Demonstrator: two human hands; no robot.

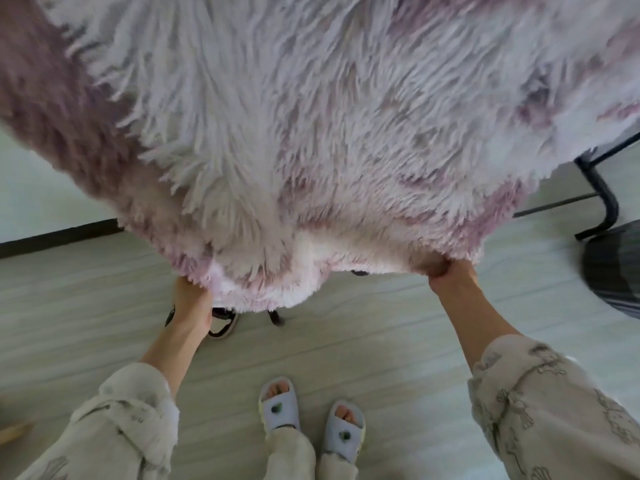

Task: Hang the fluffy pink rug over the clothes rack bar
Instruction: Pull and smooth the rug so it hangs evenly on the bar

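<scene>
While the pink rug [311, 133] hangs above, 2 hands (left [192, 299], right [446, 271]) grip its lower edge.

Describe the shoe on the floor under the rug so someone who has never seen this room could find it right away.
Start at the big fluffy pink rug filling the upper view, then drop to its lower edge where the left hand grips it. Just right of that wrist, a sneaker lies on the pale wood floor. Unlike the light slippers worn nearer the camera, it is dark-trimmed.

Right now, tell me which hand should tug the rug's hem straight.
Left, probably: the left hand grips the fluffy pink rug where its hem sags lowest; the right hand holds higher.
</scene>
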